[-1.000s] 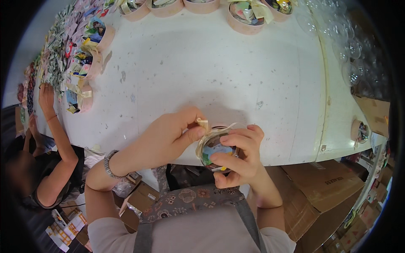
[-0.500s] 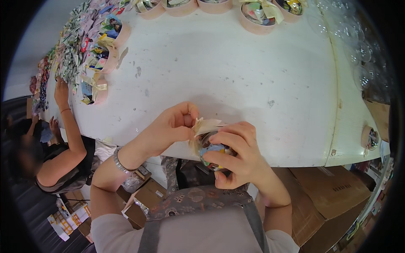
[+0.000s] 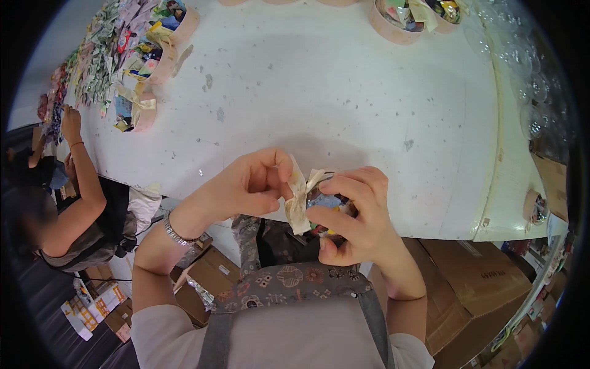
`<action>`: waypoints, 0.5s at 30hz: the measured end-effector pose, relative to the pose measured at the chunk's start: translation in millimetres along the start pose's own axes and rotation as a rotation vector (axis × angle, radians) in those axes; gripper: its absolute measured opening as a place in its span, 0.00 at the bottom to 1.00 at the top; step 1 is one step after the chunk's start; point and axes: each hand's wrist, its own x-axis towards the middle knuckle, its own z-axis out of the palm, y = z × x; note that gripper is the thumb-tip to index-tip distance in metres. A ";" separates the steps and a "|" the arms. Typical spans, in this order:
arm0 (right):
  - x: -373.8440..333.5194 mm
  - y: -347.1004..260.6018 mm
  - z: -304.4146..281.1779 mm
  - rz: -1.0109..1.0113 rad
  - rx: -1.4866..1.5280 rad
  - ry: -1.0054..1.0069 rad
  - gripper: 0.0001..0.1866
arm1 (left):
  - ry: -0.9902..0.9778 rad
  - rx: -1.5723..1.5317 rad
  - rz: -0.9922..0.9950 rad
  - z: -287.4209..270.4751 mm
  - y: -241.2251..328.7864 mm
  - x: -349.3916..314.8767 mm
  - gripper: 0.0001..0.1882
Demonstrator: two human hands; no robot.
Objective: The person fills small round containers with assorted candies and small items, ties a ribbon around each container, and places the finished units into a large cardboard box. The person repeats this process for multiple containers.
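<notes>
Close in front of me, at the table's near edge, a small round gift box [image 3: 327,200] is tilted, with colourful small wrapped packets showing in its top. My right hand [image 3: 356,215] is closed around its right side and covers much of it. A cream ribbon bow [image 3: 297,209] sits on the box's left side. My left hand [image 3: 255,184] pinches the bow at its upper loop, thumb and fingers bent; the fingertips are partly hidden behind the ribbon.
Pink round boxes with packets and ribbons stand at the far left [image 3: 145,111] and far right [image 3: 396,23]. Small packets [image 3: 98,67] lie heaped at left, near another person's arm [image 3: 86,172]. Clear round lids [image 3: 522,67] pile up at right. A cardboard box [image 3: 467,289] stands below the table.
The bow has turned toward me and its loops now show. My left hand has a loop pinched. My view has shifted, and the other person's hand has moved up and left.
</notes>
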 end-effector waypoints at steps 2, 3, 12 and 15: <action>1.5 -1.1 0.0 0.014 -0.014 -0.021 0.20 | -0.025 -0.069 0.061 7.6 -0.2 4.4 0.19; 2.0 -1.5 -0.2 0.022 -0.013 -0.027 0.21 | -0.025 0.106 0.047 8.0 2.2 1.8 0.19; 8.9 -2.7 -3.3 0.046 -0.079 -0.109 0.28 | 0.212 0.126 0.301 15.6 -7.9 2.3 0.27; 9.1 2.1 -6.6 0.016 -0.105 -0.098 0.36 | 0.218 0.030 0.295 18.9 7.1 16.9 0.36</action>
